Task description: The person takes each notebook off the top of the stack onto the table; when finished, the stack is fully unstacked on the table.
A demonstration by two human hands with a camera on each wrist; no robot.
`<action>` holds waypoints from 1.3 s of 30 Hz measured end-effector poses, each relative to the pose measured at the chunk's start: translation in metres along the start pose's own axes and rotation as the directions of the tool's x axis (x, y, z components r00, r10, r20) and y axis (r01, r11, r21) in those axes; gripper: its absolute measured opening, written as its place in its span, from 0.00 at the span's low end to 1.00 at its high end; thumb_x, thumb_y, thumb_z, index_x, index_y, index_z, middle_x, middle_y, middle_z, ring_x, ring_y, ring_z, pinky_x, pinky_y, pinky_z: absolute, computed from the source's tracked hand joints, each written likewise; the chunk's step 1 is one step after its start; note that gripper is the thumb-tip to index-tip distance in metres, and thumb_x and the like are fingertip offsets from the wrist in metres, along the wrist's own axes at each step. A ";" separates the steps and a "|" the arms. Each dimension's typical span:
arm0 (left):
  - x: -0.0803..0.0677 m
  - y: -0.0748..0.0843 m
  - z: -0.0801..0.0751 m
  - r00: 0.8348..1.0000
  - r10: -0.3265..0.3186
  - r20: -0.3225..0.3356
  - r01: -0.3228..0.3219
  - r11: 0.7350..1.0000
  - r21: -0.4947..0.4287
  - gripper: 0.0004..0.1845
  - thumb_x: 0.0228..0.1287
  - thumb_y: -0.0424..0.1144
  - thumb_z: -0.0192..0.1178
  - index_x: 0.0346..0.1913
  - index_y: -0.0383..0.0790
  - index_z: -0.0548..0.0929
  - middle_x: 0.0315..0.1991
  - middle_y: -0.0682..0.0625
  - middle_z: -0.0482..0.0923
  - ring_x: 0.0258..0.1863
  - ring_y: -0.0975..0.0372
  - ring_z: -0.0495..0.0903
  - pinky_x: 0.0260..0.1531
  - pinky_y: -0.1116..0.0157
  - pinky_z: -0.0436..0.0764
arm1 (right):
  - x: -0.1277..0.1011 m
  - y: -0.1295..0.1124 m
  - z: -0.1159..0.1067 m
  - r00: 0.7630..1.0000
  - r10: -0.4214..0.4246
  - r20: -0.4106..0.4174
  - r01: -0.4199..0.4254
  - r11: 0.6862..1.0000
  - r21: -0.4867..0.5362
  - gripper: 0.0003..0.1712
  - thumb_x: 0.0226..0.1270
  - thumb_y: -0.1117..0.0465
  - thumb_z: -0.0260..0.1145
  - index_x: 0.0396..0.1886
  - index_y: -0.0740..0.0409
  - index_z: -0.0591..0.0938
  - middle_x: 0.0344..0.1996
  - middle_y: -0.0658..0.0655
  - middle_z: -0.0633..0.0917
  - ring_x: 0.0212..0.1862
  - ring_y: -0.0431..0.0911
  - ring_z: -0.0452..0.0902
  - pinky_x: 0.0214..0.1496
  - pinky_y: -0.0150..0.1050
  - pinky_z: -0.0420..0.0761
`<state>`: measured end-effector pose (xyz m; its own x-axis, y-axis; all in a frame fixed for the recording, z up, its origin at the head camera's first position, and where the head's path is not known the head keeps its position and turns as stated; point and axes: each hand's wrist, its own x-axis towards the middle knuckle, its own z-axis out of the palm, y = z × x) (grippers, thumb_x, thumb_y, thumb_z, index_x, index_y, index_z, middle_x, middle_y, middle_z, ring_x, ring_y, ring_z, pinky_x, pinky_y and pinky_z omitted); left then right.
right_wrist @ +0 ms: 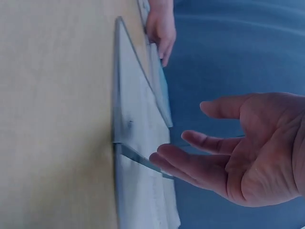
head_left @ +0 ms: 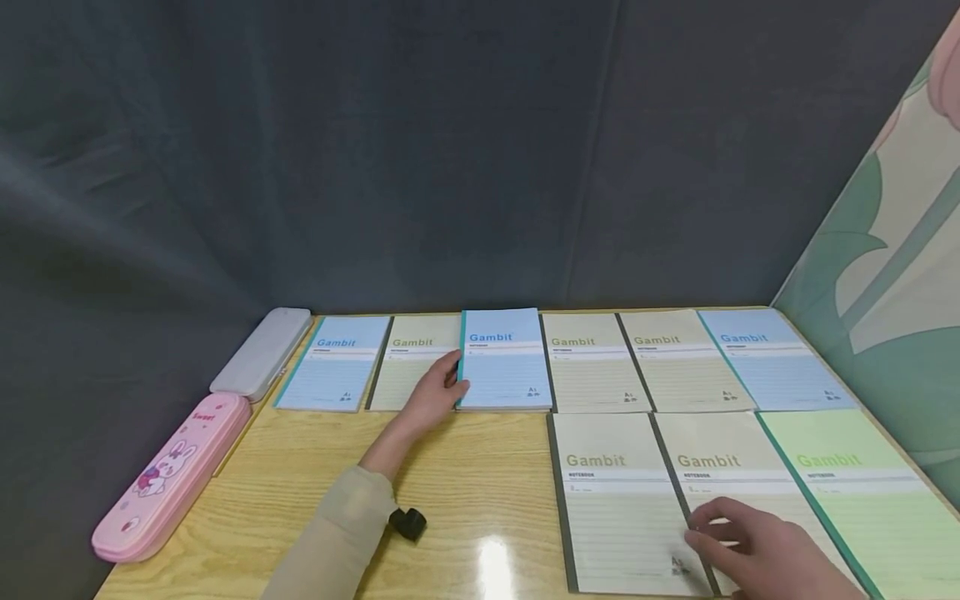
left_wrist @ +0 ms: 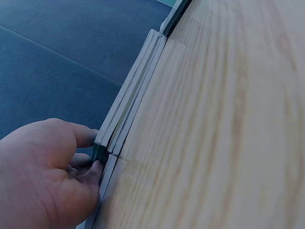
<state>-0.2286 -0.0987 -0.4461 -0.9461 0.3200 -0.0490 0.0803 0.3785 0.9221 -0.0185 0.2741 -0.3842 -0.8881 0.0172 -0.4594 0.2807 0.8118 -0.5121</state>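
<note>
Head view: L hand [head_left: 435, 387] at ctr of frame, fingers pinching the teal left edge of blue notebook [head_left: 504, 367], which lies mid upper row btwn cream notebooks [head_left: 596, 375], near far edge of surface [head_left: 450, 492]. L wrist view shows stacked layers at that grip. R hand [head_left: 772, 550], lower right, has fingers loose & spread, released, by the lower-row cream covers [head_left: 611, 517]; can't tell if tips touch. Green notebook [head_left: 840, 483] sits at lower right, near surface's right edge. Upper-row notebooks run tight, edges near or touching. Room for moving: wood at lower ctr-left, btwn pink case [head_left: 172, 479] & lower row. Grey case [head_left: 262, 354] just above pink one, along left edge.
</note>
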 end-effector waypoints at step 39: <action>0.006 -0.004 0.001 1.000 0.015 -0.003 -0.015 1.000 -0.021 0.33 0.79 0.34 0.52 0.80 0.33 0.53 0.79 0.39 0.51 0.77 0.50 0.54 0.72 0.57 0.63 | 0.208 -0.115 0.020 0.846 -0.414 -0.335 0.462 0.884 0.074 0.26 0.75 0.55 0.63 0.69 0.59 0.76 0.67 0.67 0.75 0.71 0.61 0.67 0.72 0.56 0.65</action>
<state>-0.2344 -0.0971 -0.4510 -0.9458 0.3231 -0.0337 0.0883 0.3554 0.9306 -0.2281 0.1728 -0.4352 -0.9898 -0.1261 0.0664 -0.1351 0.6819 -0.7188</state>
